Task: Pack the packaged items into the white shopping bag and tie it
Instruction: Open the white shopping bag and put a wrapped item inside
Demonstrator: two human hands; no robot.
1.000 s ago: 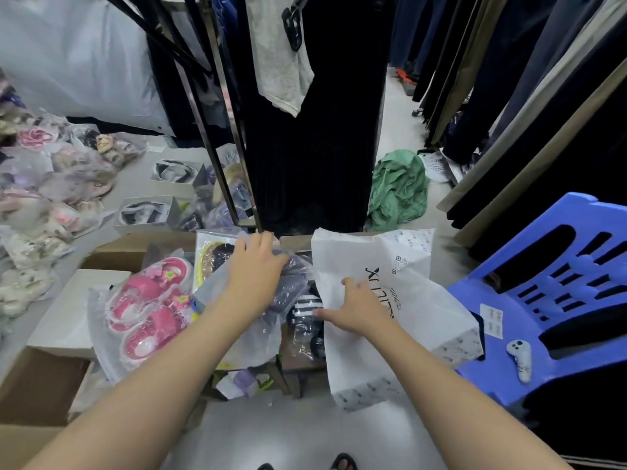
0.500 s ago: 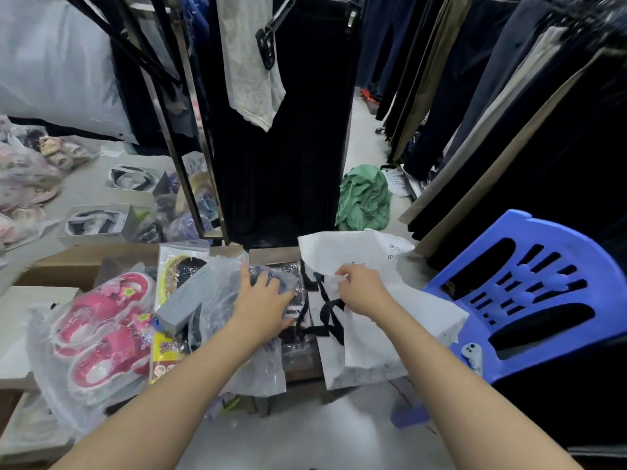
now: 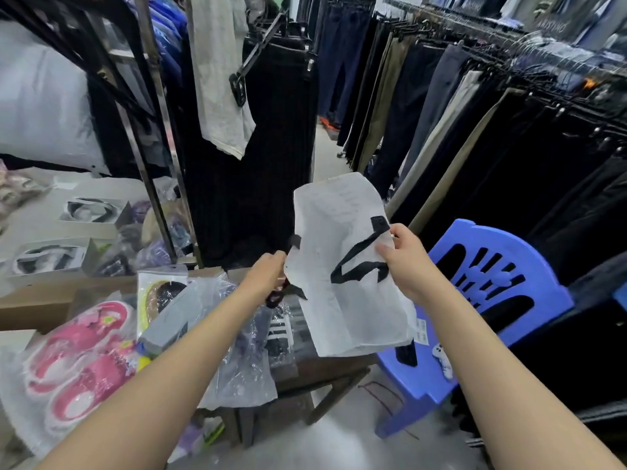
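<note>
The white shopping bag [image 3: 342, 266] with black ribbon handles hangs in the air in front of me, flat and upright. My left hand [image 3: 271, 276] pinches its left edge by a black handle. My right hand [image 3: 400, 262] grips its right edge near the other handle. Below, on a small wooden table [image 3: 325, 371], lie the packaged items: pink shoes in clear plastic [image 3: 78, 361], a yellow-edged pack [image 3: 159, 293], a grey box [image 3: 169, 320] and a clear bag with dark striped items [image 3: 268, 334].
A blue plastic chair [image 3: 502, 300] stands right of the table with a small white controller [image 3: 442, 359] on its seat. Clothes racks [image 3: 475, 130] hang ahead and to the right. Cardboard boxes [image 3: 37, 303] and a counter with boxed goods [image 3: 51, 259] lie left.
Both hands have lifted the white bag off the table and hold it up in the air. My left hand left the clear-bagged items and took the bag's left edge.
</note>
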